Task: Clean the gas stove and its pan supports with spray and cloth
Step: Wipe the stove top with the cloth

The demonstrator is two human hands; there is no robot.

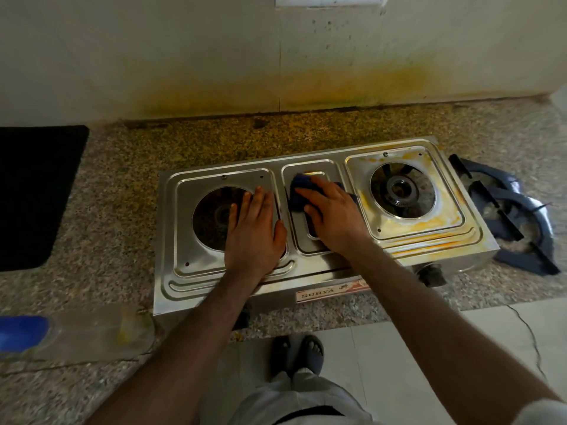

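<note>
From the head view, my worry is the stove (322, 216) sliding on the granite counter (122, 185) if I scrub too hard. The left hand (253, 228) lies flat, fingers straight and spread, pressing the steel beside the left burner opening (214, 216) at frame centre, and I judge that brace is all that holds the body steady. A second risk: the cloth (302, 187) could push yellow grease from the dirty right burner panel (408, 194) onto the cleaner centre panel. Loose cloth could also snag in an open burner hole.

The dark blue cloth sits under my right hand (333, 216), on the stove's centre panel, just right of the left hand. The fingers press down on it, slightly bent; I cannot tell whether they grip a fold. The pan supports (515, 216) lie stacked on the counter at the right edge, beside the stove, well apart from both hands. A clear bottle with a blue cap (76, 329), likely the spray, lies at lower left.
</note>
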